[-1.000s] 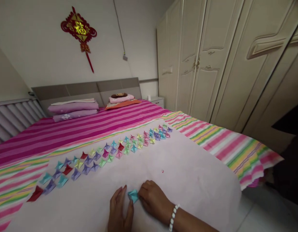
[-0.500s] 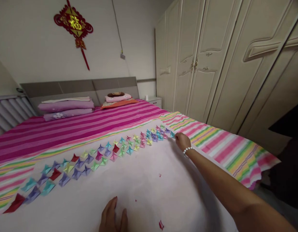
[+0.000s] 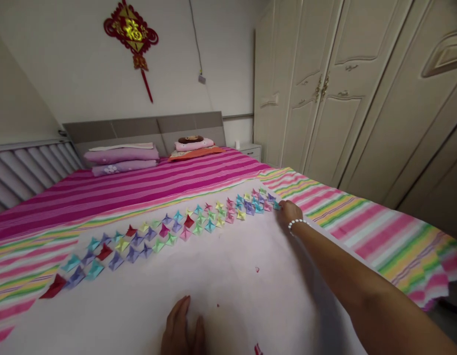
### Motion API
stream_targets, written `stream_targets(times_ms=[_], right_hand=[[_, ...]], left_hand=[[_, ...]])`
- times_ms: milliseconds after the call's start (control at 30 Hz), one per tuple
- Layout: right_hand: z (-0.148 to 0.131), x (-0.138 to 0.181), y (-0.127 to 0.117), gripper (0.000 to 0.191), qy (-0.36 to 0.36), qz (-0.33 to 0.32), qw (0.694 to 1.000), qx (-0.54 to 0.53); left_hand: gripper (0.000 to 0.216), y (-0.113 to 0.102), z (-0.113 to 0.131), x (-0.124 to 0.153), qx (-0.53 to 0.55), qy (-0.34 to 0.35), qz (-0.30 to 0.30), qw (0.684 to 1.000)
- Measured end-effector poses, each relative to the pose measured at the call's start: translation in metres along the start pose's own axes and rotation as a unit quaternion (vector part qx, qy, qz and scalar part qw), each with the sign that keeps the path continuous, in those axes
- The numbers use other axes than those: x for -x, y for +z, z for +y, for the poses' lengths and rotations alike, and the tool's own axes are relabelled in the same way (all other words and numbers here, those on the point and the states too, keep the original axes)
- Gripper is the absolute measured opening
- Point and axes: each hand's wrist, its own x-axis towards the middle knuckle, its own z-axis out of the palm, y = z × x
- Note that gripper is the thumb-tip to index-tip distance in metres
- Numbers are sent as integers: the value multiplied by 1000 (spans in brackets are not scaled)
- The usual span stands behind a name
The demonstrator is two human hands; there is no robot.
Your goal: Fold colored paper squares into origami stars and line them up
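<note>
My right hand (image 3: 289, 211) is stretched far out, its fingers closed around a small teal folded paper piece (image 3: 276, 205) at the right end of the rows. Several rows of coloured folded paper pieces (image 3: 169, 231) run diagonally across a pale pink sheet (image 3: 228, 291) on the bed. A white bead bracelet (image 3: 297, 223) sits on that wrist. My left hand (image 3: 182, 328) lies flat on the pink sheet near the bottom edge, fingers extended, holding nothing.
The bed has a pink striped cover (image 3: 139, 187) and a multicolour striped blanket (image 3: 361, 222) at right. Folded pillows (image 3: 121, 158) lie by the grey headboard. Cream wardrobe doors (image 3: 343, 98) stand at right. Small red paper scraps (image 3: 257, 269) lie on the sheet.
My right hand took the teal piece from in front of me and carried it out to the right end of the rows. My left hand stayed flat near me.
</note>
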Motion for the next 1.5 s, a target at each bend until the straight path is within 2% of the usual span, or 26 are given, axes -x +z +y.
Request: stream_targets(times_ms=[133, 233, 300, 367, 467, 533, 600, 733, 833, 900, 1033, 1133, 1267, 1500], right_hand=[[-6, 8, -13, 24, -12, 41, 998, -37], [-24, 33, -26, 29, -70, 78, 990, -90], [-41, 68, -32, 28, -142, 83, 977, -137], [-58, 116, -32, 27, -209, 81, 958, -180], [-78, 198, -23, 27, -320, 85, 902, -278], [-86, 247, -14, 26, -349, 86, 884, -298], [-91, 285, -6, 27, -348, 69, 883, -307], [-92, 329, 3, 29, -354, 49, 888, -290], [-89, 345, 6, 30, -342, 45, 903, -257], [-87, 349, 6, 32, -329, 51, 912, -240], [-88, 351, 10, 36, -302, 70, 927, -210], [-90, 349, 17, 38, -286, 62, 938, -183], [-91, 348, 26, 39, -282, 66, 944, -157], [-88, 348, 34, 36, -294, 100, 937, -160]], left_hand=[[37, -3, 7, 1, -13, 4, 4, 1000], [38, -8, 12, 2, -9, -8, -14, 1000], [39, -10, 15, 1, -4, -20, -26, 999], [39, -11, 19, 0, 3, -21, -25, 999], [36, -16, 29, -3, 30, -9, -18, 999], [33, -26, 37, -3, 57, 10, -16, 998], [31, -42, 42, -1, 66, 22, -18, 997], [31, -96, 32, 13, 8, 9, -14, 1000], [32, -145, 5, 28, -113, -37, 22, 993], [41, -174, -17, 38, -210, -104, 39, 971], [68, -213, -49, 51, -324, -221, -7, 920], [64, -227, -59, 54, -326, -256, -53, 908], [54, -236, -65, 50, -312, -245, -91, 913], [54, -249, -71, 42, -298, -254, -114, 913]])
